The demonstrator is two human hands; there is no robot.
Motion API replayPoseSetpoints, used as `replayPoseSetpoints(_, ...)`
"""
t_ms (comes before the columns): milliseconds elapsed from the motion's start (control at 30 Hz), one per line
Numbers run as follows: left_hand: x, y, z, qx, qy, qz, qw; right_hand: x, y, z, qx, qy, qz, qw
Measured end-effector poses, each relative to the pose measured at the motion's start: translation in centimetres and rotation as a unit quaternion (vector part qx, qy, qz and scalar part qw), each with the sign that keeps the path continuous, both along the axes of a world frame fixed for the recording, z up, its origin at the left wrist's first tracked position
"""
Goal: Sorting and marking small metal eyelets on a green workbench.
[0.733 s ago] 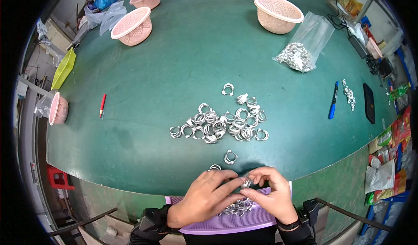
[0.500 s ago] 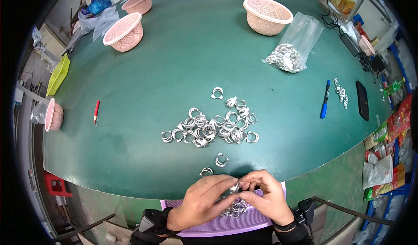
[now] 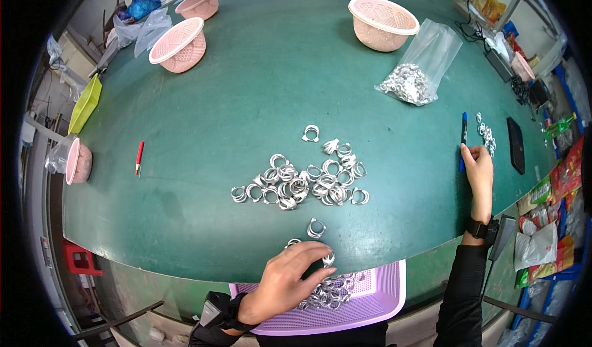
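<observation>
Left hand [image 3: 290,279] curled over rings at surface [image 3: 216,100] edge, 6 o'clock; purple basket [image 3: 382,298] partly filled. Ring pile [image 3: 299,183] remains. Right hand [image 3: 479,171] pinches blue pen [image 3: 462,140], 3 o'clock.

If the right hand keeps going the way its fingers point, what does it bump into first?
Probably the blue pen: the right hand points up the green table, fingertips already beside the pen. The small metal rings lie just past them.

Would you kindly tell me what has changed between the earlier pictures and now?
The right hand left the purple basket and swung out right to the blue pen. The left hand stayed at the table edge over the basket's metal rings. The ring pile is as before.
</observation>
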State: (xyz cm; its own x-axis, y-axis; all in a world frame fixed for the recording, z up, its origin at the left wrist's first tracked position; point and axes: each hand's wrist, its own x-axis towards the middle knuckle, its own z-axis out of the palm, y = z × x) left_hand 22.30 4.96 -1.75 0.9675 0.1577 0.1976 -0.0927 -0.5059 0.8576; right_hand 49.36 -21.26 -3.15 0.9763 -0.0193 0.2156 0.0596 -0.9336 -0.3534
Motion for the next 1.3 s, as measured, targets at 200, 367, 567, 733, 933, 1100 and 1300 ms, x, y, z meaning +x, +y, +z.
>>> replayPoseSetpoints(200,0.3,-0.3,-0.4,0.192,-0.021,0.000,0.981,-3.1,1.4,0.6,0.183,0.066,0.061,0.979)
replayPoseSetpoints(367,0.7,-0.2,-0.4,0.182,0.001,-0.002,0.983,-11.3,3.4,1.1,0.613,0.223,0.162,0.741)
replayPoseSetpoints(567,0.1,-0.3,1.3,0.196,0.030,-0.025,0.980,-18.1,6.1,1.0,0.682,0.372,0.260,0.573)
replayPoseSetpoints(733,-1.3,-1.7,3.4,0.115,0.079,-0.154,0.978,-19.4,7.7,3.4,0.498,0.340,0.433,0.670)
replayPoseSetpoints(933,-1.8,-2.7,3.0,-0.024,0.172,-0.255,0.951,-19.9,7.6,5.1,0.417,0.353,0.462,0.699)
replayPoseSetpoints(1100,-1.9,-1.6,5.0,-0.149,0.207,-0.344,0.904,-21.0,6.4,5.7,0.609,0.151,0.302,0.718)
replayPoseSetpoints(1300,-4.4,1.3,1.6,-0.005,0.165,-0.187,0.968,-20.2,4.1,4.3,0.628,0.117,0.286,0.714)
